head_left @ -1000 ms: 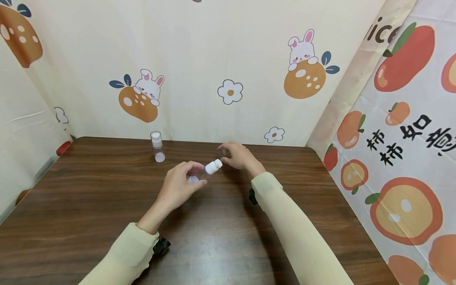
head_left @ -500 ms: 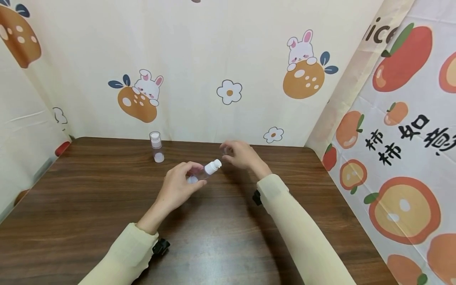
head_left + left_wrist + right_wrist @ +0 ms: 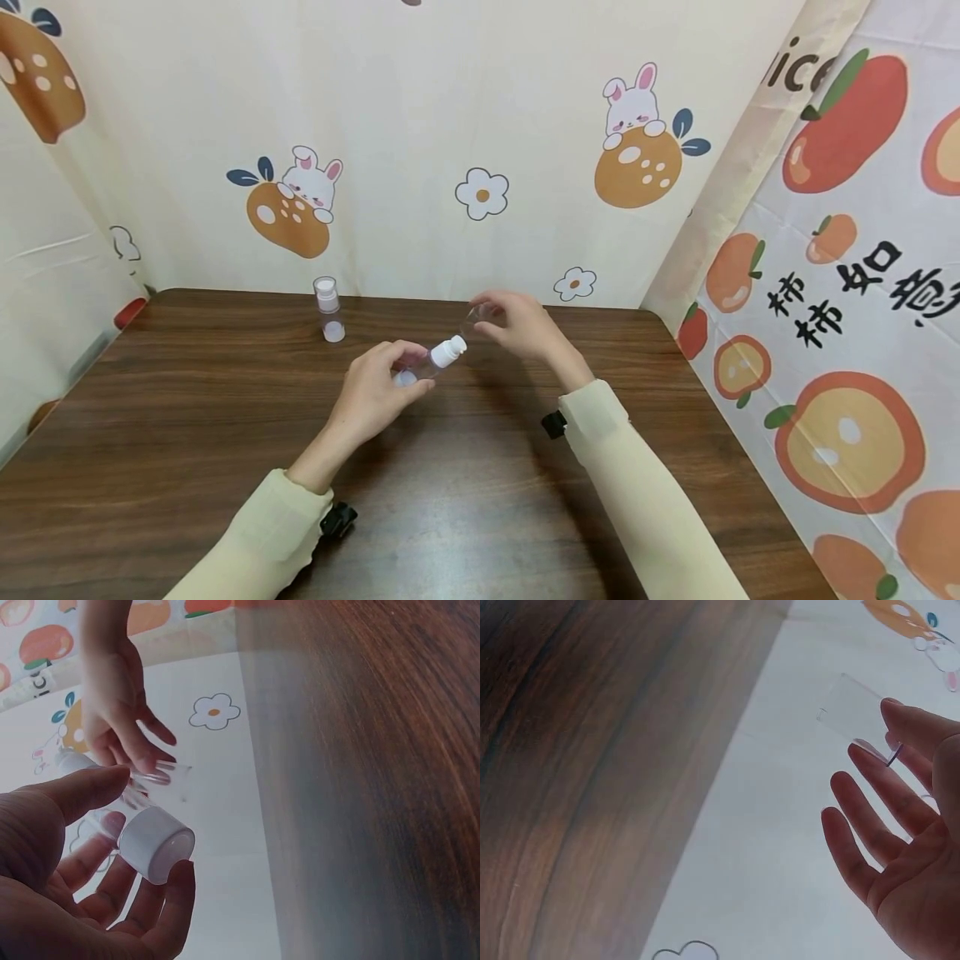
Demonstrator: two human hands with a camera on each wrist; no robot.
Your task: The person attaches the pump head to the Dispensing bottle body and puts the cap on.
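Note:
My left hand point(image 3: 375, 387) grips a small clear pump bottle point(image 3: 447, 352), tilted so its bare white pump head points up and to the right. In the left wrist view the bottle's white base point(image 3: 157, 844) faces the camera, with thumb and fingers around the body. My right hand point(image 3: 523, 329) pinches a clear plastic cap point(image 3: 851, 712) between thumb and index finger. The cap is held just beyond the pump head, apart from it, and the other right fingers are spread. A second pump bottle point(image 3: 328, 312) with its clear cap on stands upright at the back left.
The dark wood table point(image 3: 450, 500) ends at the back against a printed curtain point(image 3: 405, 108). Another printed cloth point(image 3: 855, 333) hangs along the right side. Black wrist devices sit on both sleeves.
My right hand has drawn slightly right and up with the clear cap, widening the distance from the pump head. The left hand and its bottle have stayed almost still.

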